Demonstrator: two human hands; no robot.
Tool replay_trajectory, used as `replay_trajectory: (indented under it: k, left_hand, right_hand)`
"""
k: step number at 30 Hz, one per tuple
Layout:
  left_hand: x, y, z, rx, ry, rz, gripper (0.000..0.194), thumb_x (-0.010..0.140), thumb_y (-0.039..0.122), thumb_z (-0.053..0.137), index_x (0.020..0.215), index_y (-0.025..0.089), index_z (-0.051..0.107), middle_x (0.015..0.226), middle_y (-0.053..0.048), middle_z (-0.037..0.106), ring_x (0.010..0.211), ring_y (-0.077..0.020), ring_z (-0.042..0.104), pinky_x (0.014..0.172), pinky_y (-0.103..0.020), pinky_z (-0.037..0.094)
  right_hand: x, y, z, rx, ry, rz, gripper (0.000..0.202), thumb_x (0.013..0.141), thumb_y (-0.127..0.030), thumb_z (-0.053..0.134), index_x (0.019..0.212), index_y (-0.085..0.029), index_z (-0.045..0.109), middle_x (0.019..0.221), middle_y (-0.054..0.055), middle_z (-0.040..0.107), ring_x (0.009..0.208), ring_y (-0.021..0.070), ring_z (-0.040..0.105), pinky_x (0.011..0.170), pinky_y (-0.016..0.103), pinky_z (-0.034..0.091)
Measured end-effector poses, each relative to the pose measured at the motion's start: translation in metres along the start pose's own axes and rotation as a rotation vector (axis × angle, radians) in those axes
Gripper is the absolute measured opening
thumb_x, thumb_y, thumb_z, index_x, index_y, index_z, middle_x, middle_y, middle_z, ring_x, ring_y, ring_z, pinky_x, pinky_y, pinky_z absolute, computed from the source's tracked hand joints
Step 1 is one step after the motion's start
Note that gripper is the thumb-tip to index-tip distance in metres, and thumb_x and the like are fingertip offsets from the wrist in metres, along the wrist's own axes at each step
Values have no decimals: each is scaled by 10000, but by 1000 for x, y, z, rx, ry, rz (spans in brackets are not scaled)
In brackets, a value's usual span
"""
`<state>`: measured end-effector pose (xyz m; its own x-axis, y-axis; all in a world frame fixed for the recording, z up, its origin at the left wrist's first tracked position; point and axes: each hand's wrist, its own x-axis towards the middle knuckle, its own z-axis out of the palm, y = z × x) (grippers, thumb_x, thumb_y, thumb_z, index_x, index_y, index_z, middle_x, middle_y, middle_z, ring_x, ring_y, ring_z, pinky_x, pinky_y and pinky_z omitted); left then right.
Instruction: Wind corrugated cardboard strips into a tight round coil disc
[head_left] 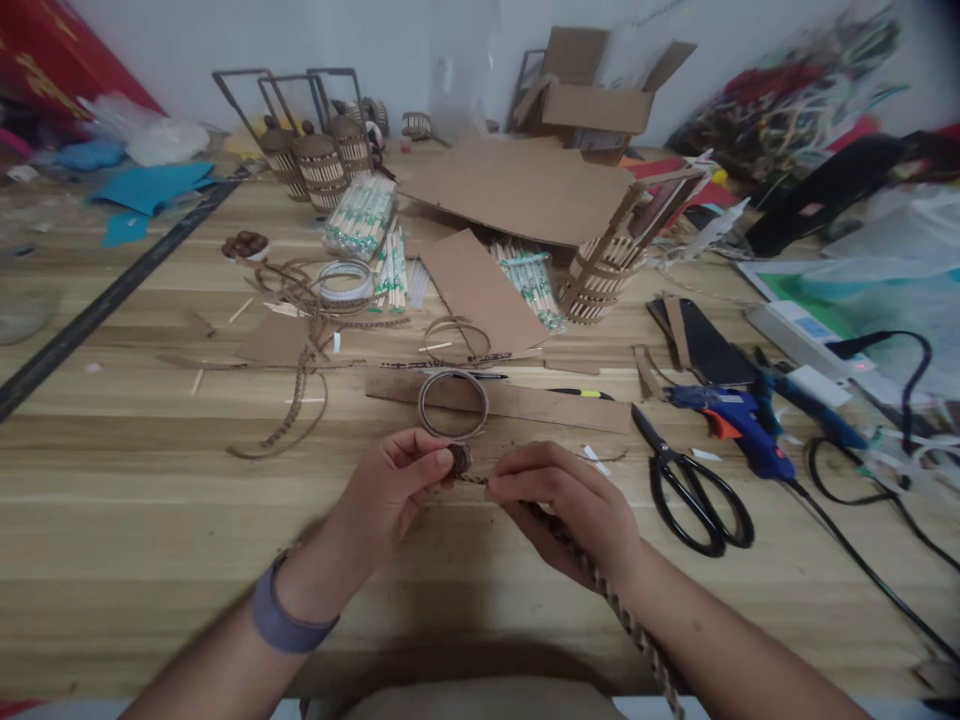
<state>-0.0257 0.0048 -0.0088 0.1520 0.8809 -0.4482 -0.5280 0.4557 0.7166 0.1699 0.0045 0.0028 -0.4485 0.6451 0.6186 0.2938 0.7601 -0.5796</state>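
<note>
Between thumb and fingers, my left hand [409, 475] pinches a small dark brown coil [459, 459]. A braided cord [592, 570] runs from the coil to my right hand [562, 495], whose fingers are closed on it. The cord passes under that palm and hangs down along the right forearm toward the bottom edge. Just beyond the coil lies a brown ring [453, 404], beside a long cardboard strip [555, 405].
Black-handled scissors [694, 490] and a blue glue gun [739, 420] with its cable lie at the right. Farther back are a slatted bamboo piece [600, 280], stick bundles [361, 215], cardboard sheets [525, 190], loose cord coils [300, 300] and small lantern-like pieces [321, 170].
</note>
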Motion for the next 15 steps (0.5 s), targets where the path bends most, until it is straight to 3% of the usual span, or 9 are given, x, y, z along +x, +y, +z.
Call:
replay_trajectory:
  k: [15]
  left_hand:
    - [-7, 3, -3, 270, -204, 74, 269, 581, 286, 919, 584, 182, 670, 739, -12, 728, 653, -132, 631, 635, -238, 494]
  right_hand:
    - [12, 0, -14, 122, -89, 10, 135, 877, -62, 663, 886, -196, 653, 839, 22, 705, 751, 96, 709, 710, 157, 561]
